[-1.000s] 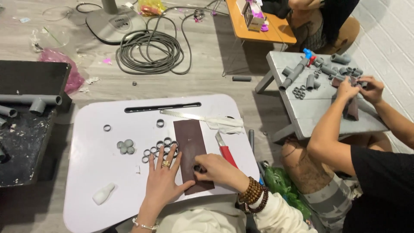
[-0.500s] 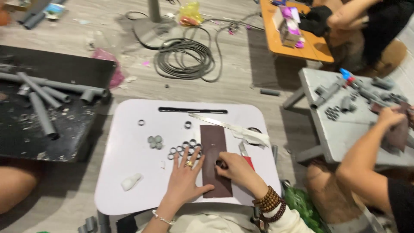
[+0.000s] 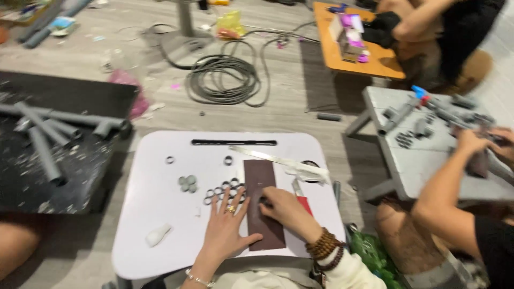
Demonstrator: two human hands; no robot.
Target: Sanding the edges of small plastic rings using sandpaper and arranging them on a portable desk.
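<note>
My left hand lies flat with fingers spread on the white lap table, its thumb resting on the left edge of a dark brown sandpaper strip. Its fingertips touch a cluster of small grey pipe rings. My right hand presses down on the middle of the strip with fingers curled over something small that I cannot make out. A red-handled cutter lies just right of that hand.
A metal ruler, stray rings and a white lump lie on the table. Grey pipes rest on a black board at left. A cable coil is on the floor. Another person's arm works at a grey table.
The view has shifted and tilted, bringing the black board with pipes further into sight. My hands stay on the strip; the right one has moved slightly along it.
</note>
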